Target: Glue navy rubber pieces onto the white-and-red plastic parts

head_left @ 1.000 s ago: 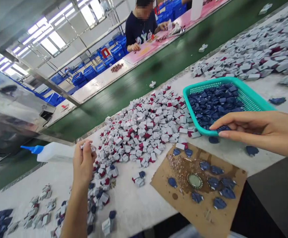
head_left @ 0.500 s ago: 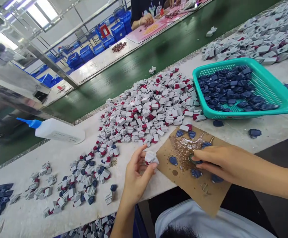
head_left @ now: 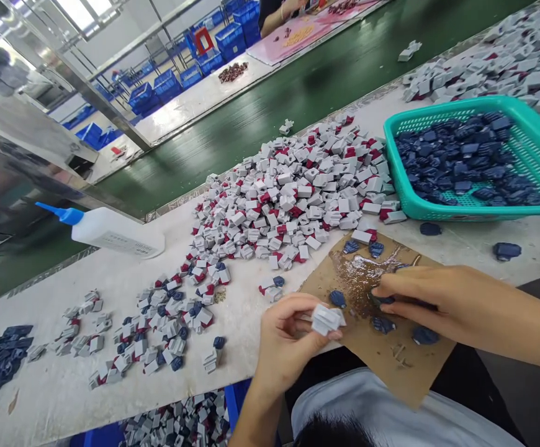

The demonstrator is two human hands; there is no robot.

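Observation:
A small light-grey plastic piece (head_left: 328, 318) is pinched between the thumb and fingers of my left hand (head_left: 286, 338), at the left edge of a brown board (head_left: 405, 372). On the board, my right hand (head_left: 431, 288) is closed on a dark blue plastic piece (head_left: 382, 300), mostly hidden by the fingers. Its fingertips are at a wet, shiny patch of brownish liquid (head_left: 360, 273). Several dark blue pieces lie around this patch, one of them a loose blue piece (head_left: 337, 298) between my hands. A grey-and-red piece with a blue part (head_left: 272, 287) rests just behind my left hand.
Beyond the board rises a heap of grey-and-red pieces (head_left: 279, 198). A green basket (head_left: 465, 214) of blue pieces stands right of it. Left are a white bottle (head_left: 116, 233) with blue nozzle and scattered joined pieces (head_left: 158, 323). A green belt (head_left: 233, 143) runs behind; another person's arm (head_left: 282, 15) is across it.
My left hand has moved right, closer to my right hand, with the grey piece still in it. My right hand stays over the wet patch. The whole view has shifted slightly.

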